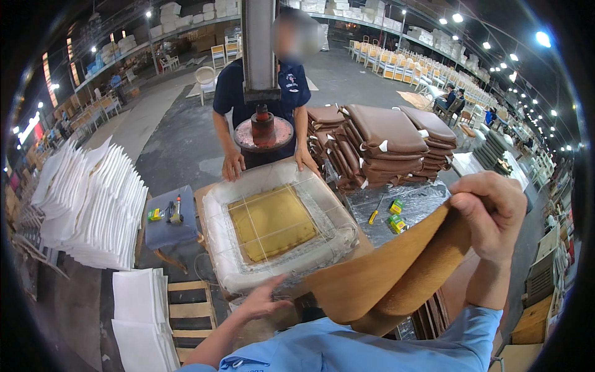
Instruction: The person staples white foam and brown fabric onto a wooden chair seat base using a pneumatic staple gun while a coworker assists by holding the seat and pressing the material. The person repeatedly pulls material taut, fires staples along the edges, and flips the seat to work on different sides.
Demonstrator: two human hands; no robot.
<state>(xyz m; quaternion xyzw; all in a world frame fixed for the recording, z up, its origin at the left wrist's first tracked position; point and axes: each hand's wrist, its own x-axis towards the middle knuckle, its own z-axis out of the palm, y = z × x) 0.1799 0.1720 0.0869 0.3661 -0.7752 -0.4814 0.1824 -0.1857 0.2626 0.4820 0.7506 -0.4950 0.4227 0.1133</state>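
My right hand [493,208] is raised at the right, thumb and fingers pinching the upper edge of a tan-brown fabric or leather sheet [390,273]. The sheet hangs folded down toward my blue shirt. Beside the near edge of a square padded frame [218,257], my left hand [266,302] is open with its fingers apart and holds nothing. Wrinkled whitish covering wraps the frame. In its middle lies a yellow-tan panel [273,220], crossed by thin pale lines. Whether my left fingertips touch the frame, I cannot tell.
Across from me a co-worker's hands [233,166] rest at the frame's far edge. A round press plate [263,134] hangs above it. Brown cushions [384,133] are stacked at right, near a yellow cutter [373,217]. White sheets [93,198] and a blue-grey stool [170,214] stand left.
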